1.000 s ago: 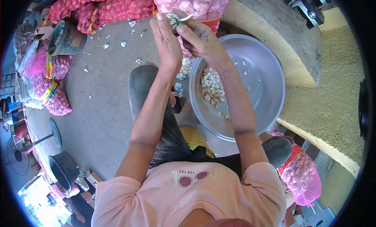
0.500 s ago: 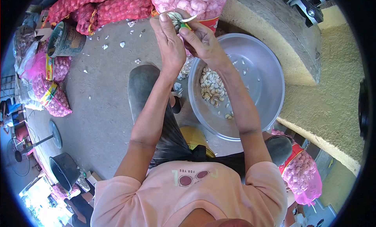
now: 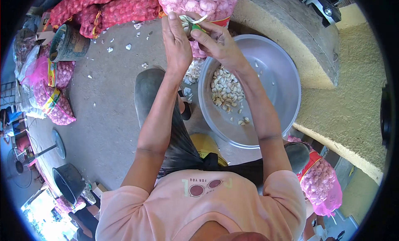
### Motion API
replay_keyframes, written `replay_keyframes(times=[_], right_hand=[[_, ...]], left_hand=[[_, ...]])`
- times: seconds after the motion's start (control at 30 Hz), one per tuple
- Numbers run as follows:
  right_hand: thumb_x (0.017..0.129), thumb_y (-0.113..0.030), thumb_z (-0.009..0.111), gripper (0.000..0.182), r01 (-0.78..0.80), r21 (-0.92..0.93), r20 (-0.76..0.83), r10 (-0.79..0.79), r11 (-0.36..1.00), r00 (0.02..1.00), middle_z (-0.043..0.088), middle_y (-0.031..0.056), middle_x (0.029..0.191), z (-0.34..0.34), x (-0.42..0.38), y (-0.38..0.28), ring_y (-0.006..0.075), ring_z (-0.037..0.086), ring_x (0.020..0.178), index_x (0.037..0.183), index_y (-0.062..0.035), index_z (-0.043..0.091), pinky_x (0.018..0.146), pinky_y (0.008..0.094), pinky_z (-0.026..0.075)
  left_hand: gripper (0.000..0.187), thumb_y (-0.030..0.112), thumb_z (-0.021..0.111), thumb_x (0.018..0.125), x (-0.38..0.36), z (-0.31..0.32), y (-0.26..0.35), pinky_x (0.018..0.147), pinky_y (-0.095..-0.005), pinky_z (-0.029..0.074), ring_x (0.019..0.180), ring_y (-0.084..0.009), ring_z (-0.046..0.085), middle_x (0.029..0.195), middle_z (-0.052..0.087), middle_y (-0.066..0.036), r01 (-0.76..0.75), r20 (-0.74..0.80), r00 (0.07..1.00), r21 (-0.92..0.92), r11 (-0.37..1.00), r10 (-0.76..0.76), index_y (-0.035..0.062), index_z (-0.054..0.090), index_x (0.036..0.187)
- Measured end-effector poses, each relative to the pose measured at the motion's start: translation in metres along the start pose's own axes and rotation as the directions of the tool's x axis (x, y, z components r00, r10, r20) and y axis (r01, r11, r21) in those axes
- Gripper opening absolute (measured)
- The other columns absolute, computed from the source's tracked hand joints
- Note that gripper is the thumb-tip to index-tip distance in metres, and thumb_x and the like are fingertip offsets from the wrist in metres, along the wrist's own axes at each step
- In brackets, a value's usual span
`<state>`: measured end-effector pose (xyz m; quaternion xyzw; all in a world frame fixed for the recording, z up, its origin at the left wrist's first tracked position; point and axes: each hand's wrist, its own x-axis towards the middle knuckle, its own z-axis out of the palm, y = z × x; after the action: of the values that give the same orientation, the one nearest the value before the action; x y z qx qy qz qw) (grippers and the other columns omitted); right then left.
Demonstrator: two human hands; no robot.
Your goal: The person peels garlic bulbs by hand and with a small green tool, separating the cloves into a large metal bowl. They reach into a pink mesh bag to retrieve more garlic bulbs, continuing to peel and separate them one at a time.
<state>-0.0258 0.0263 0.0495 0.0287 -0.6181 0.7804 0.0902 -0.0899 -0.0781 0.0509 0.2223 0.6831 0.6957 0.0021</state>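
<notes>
Both my hands are raised together in front of me, near the top of the head view. In my left hand (image 3: 178,45) is a whitish garlic bulb (image 3: 185,24), partly covered by the fingers, with a pale stem strip sticking out to the right. My right hand (image 3: 220,45) grips a small green-handled knife (image 3: 198,28) against the bulb; its blade is hidden. Beneath my right forearm stands a wide grey metal basin (image 3: 291,89). Loose peeled garlic cloves (image 3: 226,89) lie along its left side.
Pink net sacks of garlic (image 3: 199,2) and red net sacks (image 3: 131,10) line the far side. Garlic skins (image 3: 193,72) lie on the floor beside the basin. A dark bucket (image 3: 68,43), a fan (image 3: 59,143) and a black tub (image 3: 68,180) stand leftward. A concrete ledge (image 3: 307,37) borders the right.
My right hand and wrist have shifted slightly down and right, and my left hand has turned a little. The garlic bulb and knife remain held. The view has shifted slightly.
</notes>
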Motion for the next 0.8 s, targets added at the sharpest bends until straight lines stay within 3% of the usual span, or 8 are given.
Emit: replay_keyframes(times=[0.03,0.17,0.23,0.33,0.43,0.63,0.73,0.8], right_hand=[[0.095,-0.022,0.056,0.043,0.016,-0.023,-0.044,-0.017,1.0,0.999,0.045,-0.0104,0.066,0.004,0.001,0.002,-0.0013,0.033,0.053,0.135,-0.0075,0.048,0.045,0.0171,0.025],[0.096,-0.027,0.055,0.038,-0.023,0.246,-0.147,0.061,0.969,0.987,0.042,-0.0114,0.064,0.028,-0.002,-0.002,-0.0019,0.031,0.049,0.128,-0.0066,0.053,0.043,0.0167,0.023],[0.093,-0.026,0.06,0.05,-0.13,0.404,0.01,0.138,0.906,0.99,0.059,-0.0046,0.087,0.024,-0.005,-0.008,0.0006,0.051,0.072,0.137,-0.0088,0.045,0.057,0.0179,0.04],[0.093,-0.027,0.06,0.059,-0.244,0.288,0.248,0.175,0.926,0.953,0.049,-0.0073,0.077,-0.001,-0.004,-0.013,-0.0007,0.041,0.062,0.144,-0.0128,0.035,0.051,0.0176,0.032],[0.093,-0.025,0.06,0.065,-0.147,0.042,0.192,0.136,0.988,0.972,0.045,-0.007,0.074,-0.01,-0.001,-0.003,0.0,0.037,0.06,0.147,-0.0126,0.028,0.053,0.0177,0.032],[0.092,-0.023,0.061,0.065,-0.101,-0.039,0.246,0.108,0.994,0.963,0.052,-0.0038,0.084,-0.021,-0.004,-0.016,0.0012,0.043,0.067,0.146,-0.008,0.028,0.058,0.019,0.037],[0.092,-0.024,0.061,0.061,-0.054,0.032,0.129,0.05,0.998,0.99,0.058,0.0005,0.101,-0.008,-0.006,-0.002,0.0016,0.047,0.077,0.144,-0.0056,0.033,0.063,0.0188,0.039],[0.092,-0.023,0.06,0.058,-0.052,0.076,0.041,0.049,0.996,0.998,0.057,0.0015,0.108,0.005,-0.01,-0.004,0.0017,0.047,0.081,0.142,-0.005,0.035,0.065,0.0187,0.04]], left_hand=[[0.044,0.04,0.027,0.103,-0.002,0.002,-0.006,0.067,-0.0297,0.041,0.073,-0.0141,0.045,0.078,0.046,-0.007,-0.011,-0.051,0.999,0.03,1.0,0.012,0.0004,0.046,0.094],[0.046,0.04,0.027,0.103,-0.002,0.009,-0.006,0.067,-0.0277,0.041,0.074,-0.0122,0.045,0.08,0.047,-0.005,-0.182,-0.191,0.957,0.197,0.964,0.219,0.0002,0.05,0.094],[0.046,0.039,0.027,0.103,-0.002,0.006,0.001,0.068,-0.0277,0.041,0.073,-0.0124,0.045,0.081,0.048,-0.005,-0.177,-0.178,0.963,0.144,0.974,0.201,0.0001,0.05,0.094],[0.046,0.038,0.026,0.103,-0.001,-0.002,0.001,0.068,-0.027,0.041,0.073,-0.0122,0.046,0.082,0.05,-0.005,-0.169,-0.148,0.973,0.081,0.982,0.18,0.0001,0.051,0.094],[0.05,0.043,0.027,0.102,0.0,-0.002,0.005,0.06,-0.0255,0.039,0.066,-0.0102,0.045,0.074,0.05,-0.003,-0.138,-0.108,0.985,0.001,0.99,0.138,0.0018,0.051,0.088],[0.056,0.052,0.026,0.1,-0.001,0.001,0.014,0.047,-0.0248,0.03,0.053,-0.0067,0.037,0.06,0.044,0.002,0.087,-0.009,0.996,-0.095,0.992,-0.088,0.0055,0.048,0.078],[0.051,0.046,0.028,0.101,-0.001,0.0,0.011,0.051,-0.0268,0.033,0.058,-0.0093,0.039,0.065,0.044,-0.001,0.071,0.007,0.997,-0.07,0.995,-0.071,0.0038,0.047,0.08],[0.045,0.04,0.03,0.102,-0.001,0.007,0.009,0.058,-0.0298,0.036,0.065,-0.0132,0.041,0.072,0.043,-0.005,-0.231,-0.137,0.96,0.1,0.968,0.243,0.0007,0.044,0.082]])
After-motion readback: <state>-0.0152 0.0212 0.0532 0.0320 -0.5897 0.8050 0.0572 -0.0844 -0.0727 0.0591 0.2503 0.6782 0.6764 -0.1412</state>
